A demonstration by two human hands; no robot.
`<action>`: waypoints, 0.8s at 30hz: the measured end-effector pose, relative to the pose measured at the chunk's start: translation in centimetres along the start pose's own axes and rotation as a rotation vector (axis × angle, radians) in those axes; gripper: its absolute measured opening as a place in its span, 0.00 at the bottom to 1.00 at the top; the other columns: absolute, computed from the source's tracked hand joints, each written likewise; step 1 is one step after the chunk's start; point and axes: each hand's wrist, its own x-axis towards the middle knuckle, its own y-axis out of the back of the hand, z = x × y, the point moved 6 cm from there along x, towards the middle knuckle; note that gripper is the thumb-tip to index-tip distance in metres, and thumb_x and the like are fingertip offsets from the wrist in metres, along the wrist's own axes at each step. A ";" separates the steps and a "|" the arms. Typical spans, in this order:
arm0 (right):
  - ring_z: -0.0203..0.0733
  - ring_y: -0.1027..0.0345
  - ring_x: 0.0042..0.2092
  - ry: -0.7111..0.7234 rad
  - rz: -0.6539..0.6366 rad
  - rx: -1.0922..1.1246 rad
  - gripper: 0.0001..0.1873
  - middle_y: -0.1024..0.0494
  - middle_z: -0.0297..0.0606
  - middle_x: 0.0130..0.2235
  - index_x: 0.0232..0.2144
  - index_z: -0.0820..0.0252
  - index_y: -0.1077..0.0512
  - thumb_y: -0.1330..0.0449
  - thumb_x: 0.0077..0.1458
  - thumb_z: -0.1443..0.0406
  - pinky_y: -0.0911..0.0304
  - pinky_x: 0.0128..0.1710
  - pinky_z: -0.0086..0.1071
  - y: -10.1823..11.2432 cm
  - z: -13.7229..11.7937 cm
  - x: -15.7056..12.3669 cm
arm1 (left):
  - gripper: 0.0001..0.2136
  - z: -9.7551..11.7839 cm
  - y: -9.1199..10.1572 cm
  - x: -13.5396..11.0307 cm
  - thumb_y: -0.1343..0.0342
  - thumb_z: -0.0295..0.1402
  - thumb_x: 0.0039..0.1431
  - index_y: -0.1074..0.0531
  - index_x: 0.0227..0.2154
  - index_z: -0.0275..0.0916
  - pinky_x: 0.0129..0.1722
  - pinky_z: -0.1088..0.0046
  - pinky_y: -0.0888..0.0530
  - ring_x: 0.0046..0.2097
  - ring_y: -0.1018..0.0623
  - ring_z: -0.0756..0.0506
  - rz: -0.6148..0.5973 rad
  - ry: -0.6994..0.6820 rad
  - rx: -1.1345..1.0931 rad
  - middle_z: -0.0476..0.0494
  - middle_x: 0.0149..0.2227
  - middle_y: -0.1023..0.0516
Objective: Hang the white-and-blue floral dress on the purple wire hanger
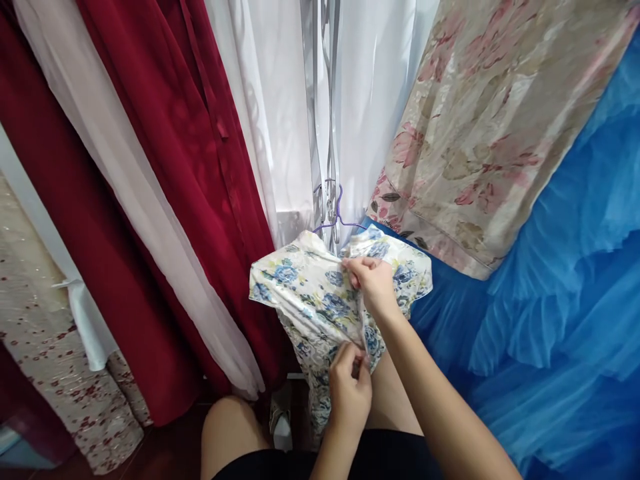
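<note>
A white short-sleeved dress [320,300] with blue and yellow flowers hangs in front of me on a purple hanger [339,210]. My right hand [371,280] pinches the front edge of the dress near the neckline. Lower down, around the waist, my left hand [351,383] has its thumb and fingers closed on the same front edge. Between the two hands the edge runs almost straight down. The lower end of the dress drops between my knees, partly hidden by my left hand and arm.
Dark red fabric [165,167] and a pale strip hang at the left, beside a sequined cloth [60,347]. White drapes [280,113] hang behind with several hangers on a chain. To the right are a floral curtain-like cloth [480,147] and blue ruffled tulle [530,333].
</note>
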 end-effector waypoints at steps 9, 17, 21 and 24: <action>0.29 0.51 0.17 0.026 -0.033 0.103 0.11 0.35 0.26 0.14 0.24 0.63 0.25 0.31 0.45 0.60 0.57 0.18 0.27 -0.8 -1.6 0.9 | 0.03 -0.2 0.8 2.3 0.46 0.25 0.61 0.29 0.34 0.39 0.36 0.71 0.30 0.37 0.25 0.45 -0.053 -0.041 0.032 0.44 0.35 0.25; 0.29 0.52 0.18 0.129 -0.086 0.037 0.11 0.38 0.24 0.14 0.25 0.62 0.26 0.33 0.49 0.60 0.57 0.19 0.26 -0.1 -3.3 -0.3 | 0.11 13.0 8.2 13.9 0.48 0.30 0.68 0.27 0.50 0.43 0.38 0.71 0.30 0.35 0.27 0.49 0.100 -0.494 0.210 0.45 0.40 0.24; 0.28 0.55 0.18 0.127 -0.004 -0.089 0.12 0.39 0.24 0.15 0.22 0.62 0.28 0.34 0.46 0.59 0.60 0.19 0.27 0.3 -2.0 -0.1 | 0.05 15.5 8.1 14.9 0.47 0.29 0.67 0.26 0.37 0.39 0.38 0.71 0.31 0.36 0.26 0.47 0.108 -0.591 0.322 0.46 0.36 0.24; 0.29 0.56 0.18 0.061 0.026 -0.158 0.13 0.42 0.24 0.14 0.18 0.60 0.32 0.35 0.44 0.60 0.60 0.20 0.28 0.3 0.9 -0.6 | 0.06 15.7 10.7 15.3 0.47 0.31 0.68 0.26 0.39 0.39 0.43 0.70 0.30 0.41 0.24 0.46 0.252 -0.615 0.241 0.45 0.38 0.23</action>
